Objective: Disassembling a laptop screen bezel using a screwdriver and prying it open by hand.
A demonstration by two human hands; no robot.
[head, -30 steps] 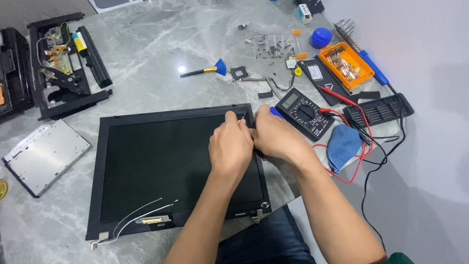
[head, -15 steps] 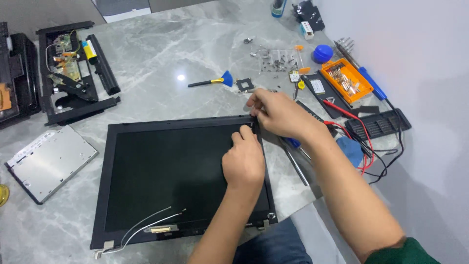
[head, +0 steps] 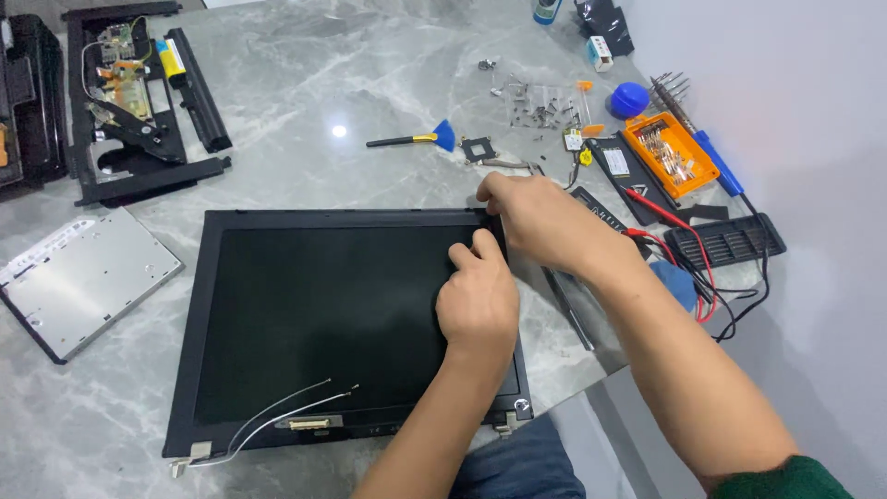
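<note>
A black laptop screen assembly point(head: 314, 314) lies flat on the grey marble table, thin white antenna wires point(head: 277, 411) trailing from its near edge. My left hand point(head: 478, 296) rests on the dark panel near its right side, fingertips pressing at the bezel. My right hand point(head: 531, 217) grips the top right corner of the black bezel point(head: 370, 218), fingers curled over the edge. Neither hand holds a tool.
A silver optical drive point(head: 78, 277) lies at the left. A stripped black laptop base point(head: 139, 102) sits at the far left. A blue brush point(head: 411, 139), loose screws point(head: 540, 106), an orange bit case point(head: 670, 152), a multimeter with red and black leads point(head: 684, 240) lie at the right.
Both hands have slid up along the right side of the panel toward its top right corner. The view has shifted slightly, so the panel sits lower in the frame.
</note>
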